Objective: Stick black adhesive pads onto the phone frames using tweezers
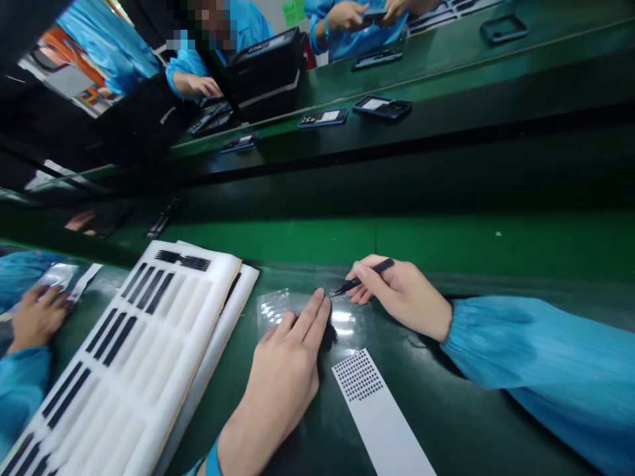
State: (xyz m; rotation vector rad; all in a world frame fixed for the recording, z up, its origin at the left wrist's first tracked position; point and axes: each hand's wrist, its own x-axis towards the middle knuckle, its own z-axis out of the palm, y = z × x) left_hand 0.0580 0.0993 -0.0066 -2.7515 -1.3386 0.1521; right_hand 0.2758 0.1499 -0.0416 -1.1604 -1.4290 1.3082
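Note:
My right hand (409,297) grips black tweezers (362,279), their tip pointing left and down at clear plastic film (350,324) on the green work surface. Flat on that film lies my left hand (288,370), its index and middle fingers stretched out close to the tweezer tip. Whether anything sits between the tips is too small to tell. Below the film, a white strip (391,430) bears rows of small black dots at its upper end. Left of my left hand is a white foam tray (203,311) with slots, several holding thin black strips.
A second foam tray (235,304) lies partly under the first. At the left edge a co-worker's hand (40,317) rests on the surface. Several phone housings (381,107) lie on the dark raised line beyond. Across it, another person's hands (347,14) hold a dark object.

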